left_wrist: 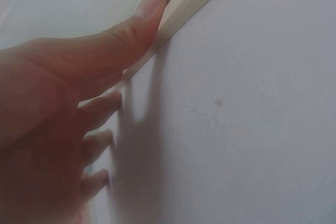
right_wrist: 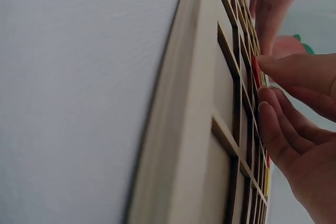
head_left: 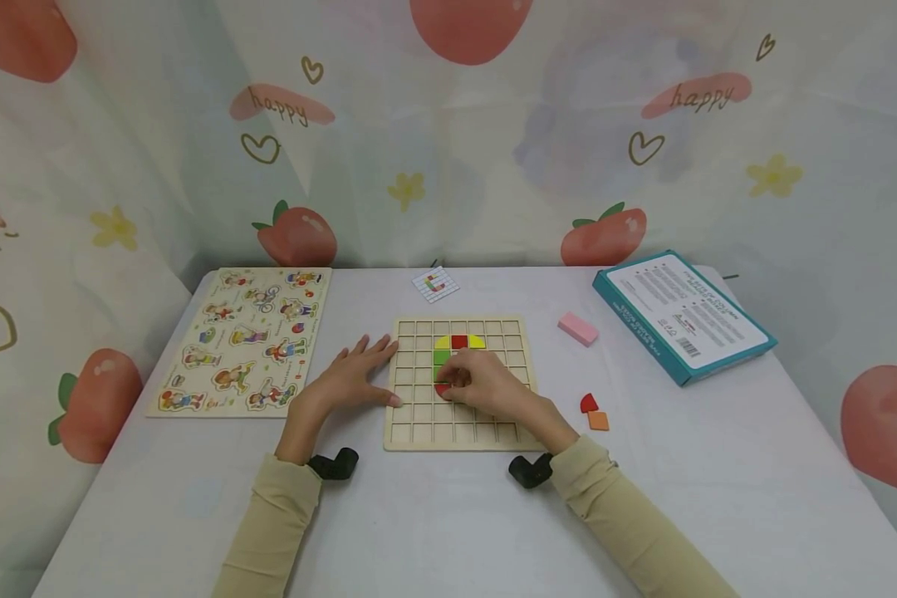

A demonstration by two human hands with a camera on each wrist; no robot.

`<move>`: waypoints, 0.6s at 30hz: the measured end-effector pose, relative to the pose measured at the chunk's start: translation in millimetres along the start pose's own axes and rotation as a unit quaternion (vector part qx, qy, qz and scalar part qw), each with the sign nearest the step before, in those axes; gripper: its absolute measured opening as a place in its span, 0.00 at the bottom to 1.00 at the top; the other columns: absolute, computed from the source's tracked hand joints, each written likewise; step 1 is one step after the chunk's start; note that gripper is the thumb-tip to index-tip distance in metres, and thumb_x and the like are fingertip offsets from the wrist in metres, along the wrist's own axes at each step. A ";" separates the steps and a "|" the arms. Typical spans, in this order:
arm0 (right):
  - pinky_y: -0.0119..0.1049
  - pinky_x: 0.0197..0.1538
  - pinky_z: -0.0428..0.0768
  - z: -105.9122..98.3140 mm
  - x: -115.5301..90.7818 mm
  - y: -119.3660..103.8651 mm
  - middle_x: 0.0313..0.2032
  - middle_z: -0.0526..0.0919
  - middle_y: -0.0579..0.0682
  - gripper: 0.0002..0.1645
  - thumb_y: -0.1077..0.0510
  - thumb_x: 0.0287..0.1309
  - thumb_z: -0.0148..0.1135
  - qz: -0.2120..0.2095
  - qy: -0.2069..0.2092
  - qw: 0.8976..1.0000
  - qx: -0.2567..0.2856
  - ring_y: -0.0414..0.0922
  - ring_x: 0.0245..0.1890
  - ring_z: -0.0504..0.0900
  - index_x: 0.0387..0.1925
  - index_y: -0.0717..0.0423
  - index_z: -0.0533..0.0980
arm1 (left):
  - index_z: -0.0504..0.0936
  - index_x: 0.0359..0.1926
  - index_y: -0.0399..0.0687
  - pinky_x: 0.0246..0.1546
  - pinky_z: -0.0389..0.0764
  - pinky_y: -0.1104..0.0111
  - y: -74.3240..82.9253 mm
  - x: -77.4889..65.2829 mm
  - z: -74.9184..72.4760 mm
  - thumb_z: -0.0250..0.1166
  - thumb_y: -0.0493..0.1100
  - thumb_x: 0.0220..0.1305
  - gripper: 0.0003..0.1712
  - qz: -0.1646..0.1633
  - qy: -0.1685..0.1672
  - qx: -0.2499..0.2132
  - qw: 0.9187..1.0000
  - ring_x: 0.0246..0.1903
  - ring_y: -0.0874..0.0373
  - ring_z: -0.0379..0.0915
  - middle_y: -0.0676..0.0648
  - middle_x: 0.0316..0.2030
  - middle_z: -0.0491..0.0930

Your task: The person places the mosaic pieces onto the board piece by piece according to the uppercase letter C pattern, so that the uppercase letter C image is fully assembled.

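A wooden grid board [head_left: 459, 443] lies mid-table. Yellow rounded pieces [head_left: 477, 341] flank a red square [head_left: 459, 341] in one upper row, and green squares [head_left: 442, 357] run down below the left one. My right hand [head_left: 486, 383] is over the board, pinching a red rounded piece [head_left: 443, 389] at a cell below the green; the right wrist view shows the thumb against this red piece [right_wrist: 256, 70]. My left hand [head_left: 350, 378] is spread at the board's left edge, its thumb [left_wrist: 149, 6] touching the rim. My right fingers cover some cells.
To the left lies a wooden picture puzzle [head_left: 227, 345]. Behind the board is a small pattern card [head_left: 435, 285]. On the right are a pink block [head_left: 578, 329], a red rounded piece [head_left: 589, 403], an orange square [head_left: 599, 421] and a teal box [head_left: 683, 316].
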State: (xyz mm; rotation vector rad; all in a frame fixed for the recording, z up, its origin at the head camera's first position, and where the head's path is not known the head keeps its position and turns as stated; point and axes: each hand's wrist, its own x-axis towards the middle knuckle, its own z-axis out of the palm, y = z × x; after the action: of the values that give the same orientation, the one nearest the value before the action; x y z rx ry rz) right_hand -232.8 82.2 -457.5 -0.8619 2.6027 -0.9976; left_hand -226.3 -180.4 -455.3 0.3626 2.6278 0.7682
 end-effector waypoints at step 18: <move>0.33 0.43 0.83 -20.4 -36.0 10.3 0.40 0.88 0.46 0.10 0.61 0.63 0.70 0.028 0.045 0.999 0.006 0.41 0.38 0.81 0.46 0.55 0.86 | 0.56 0.81 0.51 0.81 0.34 0.44 -0.3 -0.3 1.8 0.78 0.55 0.56 0.59 -0.008 0.005 -0.001 1.000 0.82 0.41 0.30 0.47 0.82 0.47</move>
State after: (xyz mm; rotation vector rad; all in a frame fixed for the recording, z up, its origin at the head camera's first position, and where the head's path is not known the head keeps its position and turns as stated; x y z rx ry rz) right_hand -216.6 120.8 -449.2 -0.7545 2.6764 -1.0596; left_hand -225.3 -179.9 -456.8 0.3368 2.6362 0.7699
